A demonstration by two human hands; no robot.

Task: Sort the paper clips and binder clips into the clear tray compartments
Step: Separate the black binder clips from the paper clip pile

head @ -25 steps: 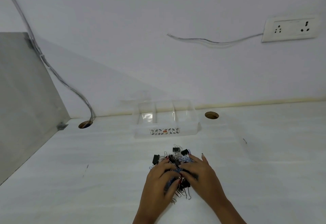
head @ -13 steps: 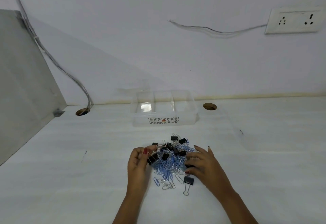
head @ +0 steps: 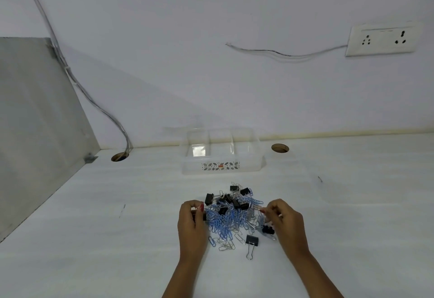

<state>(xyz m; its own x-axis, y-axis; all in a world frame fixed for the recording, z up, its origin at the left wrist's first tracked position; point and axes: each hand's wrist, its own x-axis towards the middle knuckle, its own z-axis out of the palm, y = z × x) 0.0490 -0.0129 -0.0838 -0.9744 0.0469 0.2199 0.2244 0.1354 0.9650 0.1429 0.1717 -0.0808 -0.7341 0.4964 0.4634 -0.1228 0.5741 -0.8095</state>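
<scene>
A smooth white table (head: 94, 239) meets a pale wall that carries a white socket (head: 382, 39) and loose thin wires (head: 281, 52). The clear plastic tray (head: 223, 167), long axis left to right, stands near the wall with its compartments empty. In front of it lies a tangled pile of blue and silver wire paper clips (head: 225, 222) and black binder clips (head: 252, 241). The left hand (head: 191, 226) has its fingers closed on a black clip at the pile's left edge; the right hand (head: 285, 223) pinches a thin clip at the right edge.
</scene>
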